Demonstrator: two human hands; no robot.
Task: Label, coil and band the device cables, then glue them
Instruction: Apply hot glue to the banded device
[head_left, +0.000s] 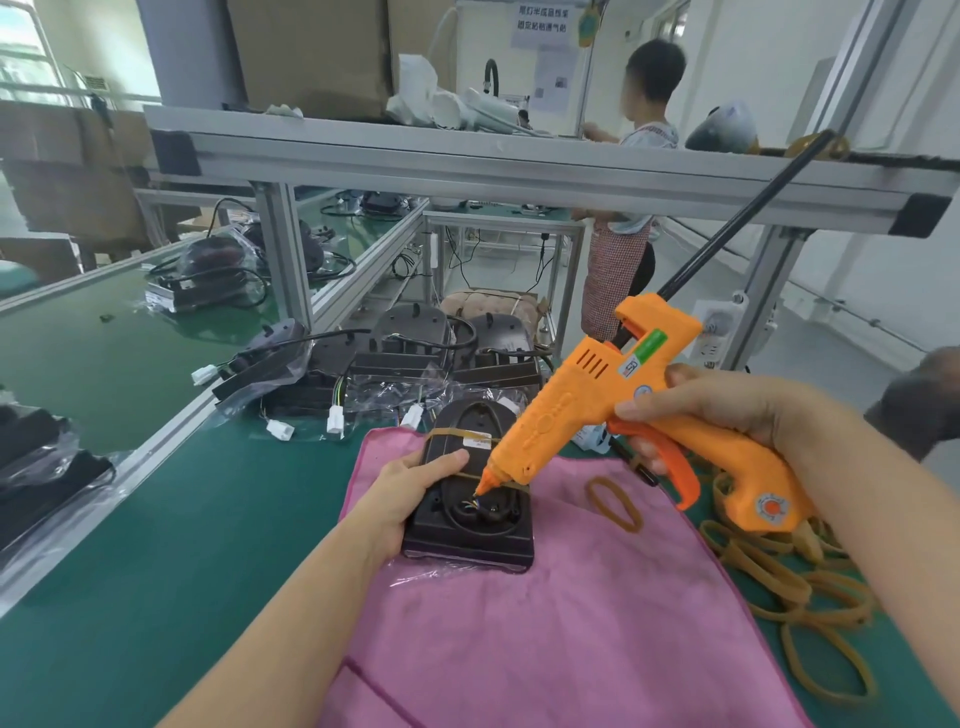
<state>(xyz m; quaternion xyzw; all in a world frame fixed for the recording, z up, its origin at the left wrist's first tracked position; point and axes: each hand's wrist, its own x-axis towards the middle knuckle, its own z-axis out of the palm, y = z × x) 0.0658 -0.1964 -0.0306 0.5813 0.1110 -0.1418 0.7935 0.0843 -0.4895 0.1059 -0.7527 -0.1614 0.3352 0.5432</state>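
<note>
In the head view, the black device (470, 512) lies on the pink cloth (571, 623) in the centre of the frame, with its long axis running from the lower part of the frame up toward the other devices behind it. A rubber band (511, 486) crosses it in the middle. The left hand (410, 488) holds the device from its left side, thumb curled over the top edge.

The right hand (727, 415) grips the handle of the orange glue gun (623, 410), with fingers around the trigger. The gun slants from the right of the frame down to the left. Its nozzle (483, 486) points at the place where the coloured wires (475, 504) come out of the device; I cannot tell if it touches them.

I judge that the gluing step is in hand, and the next move turns on keeping the tip at the wires, so the right hand is the working one.
</note>
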